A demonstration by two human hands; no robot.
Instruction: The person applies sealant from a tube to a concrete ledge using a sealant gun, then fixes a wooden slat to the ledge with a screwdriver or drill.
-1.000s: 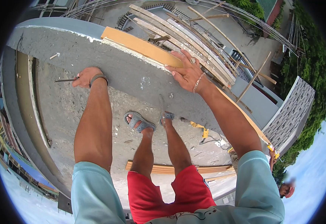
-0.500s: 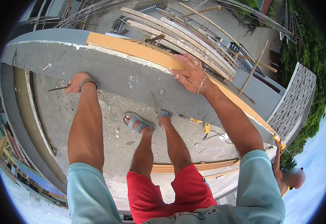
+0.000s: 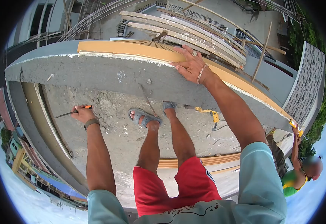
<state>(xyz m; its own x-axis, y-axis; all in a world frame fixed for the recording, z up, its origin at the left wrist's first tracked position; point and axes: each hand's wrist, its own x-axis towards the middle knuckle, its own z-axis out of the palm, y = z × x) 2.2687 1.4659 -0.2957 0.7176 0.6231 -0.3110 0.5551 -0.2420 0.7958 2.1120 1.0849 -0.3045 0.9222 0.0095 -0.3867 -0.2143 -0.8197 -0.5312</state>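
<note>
- The orange strip (image 3: 129, 50) runs left to right along the far edge of the concrete ledge (image 3: 95, 71); your right hand (image 3: 192, 67) rests spread on it, the nearer one.
- Your hands are well apart; your left hand (image 3: 83, 114) grips a screwdriver (image 3: 66, 114) pointing left.
- The ledge lies between screwdriver and strip.
- Right, a co-worker (image 3: 299, 174) holds a caulking gun (image 3: 295, 127); a yellow power tool (image 3: 215, 117) lies nearer.

Outdoor construction site, shown by a raw concrete wall (image 3: 95, 72) edged with an orange strip (image 3: 122, 49), a rough floor (image 3: 125, 143) strewn with rubble, a yellow power tool (image 3: 215, 117) laid there, worn planks (image 3: 217, 48) heaped beyond, a caulking gun (image 3: 296, 127) held by a co-worker (image 3: 289, 183)
</note>
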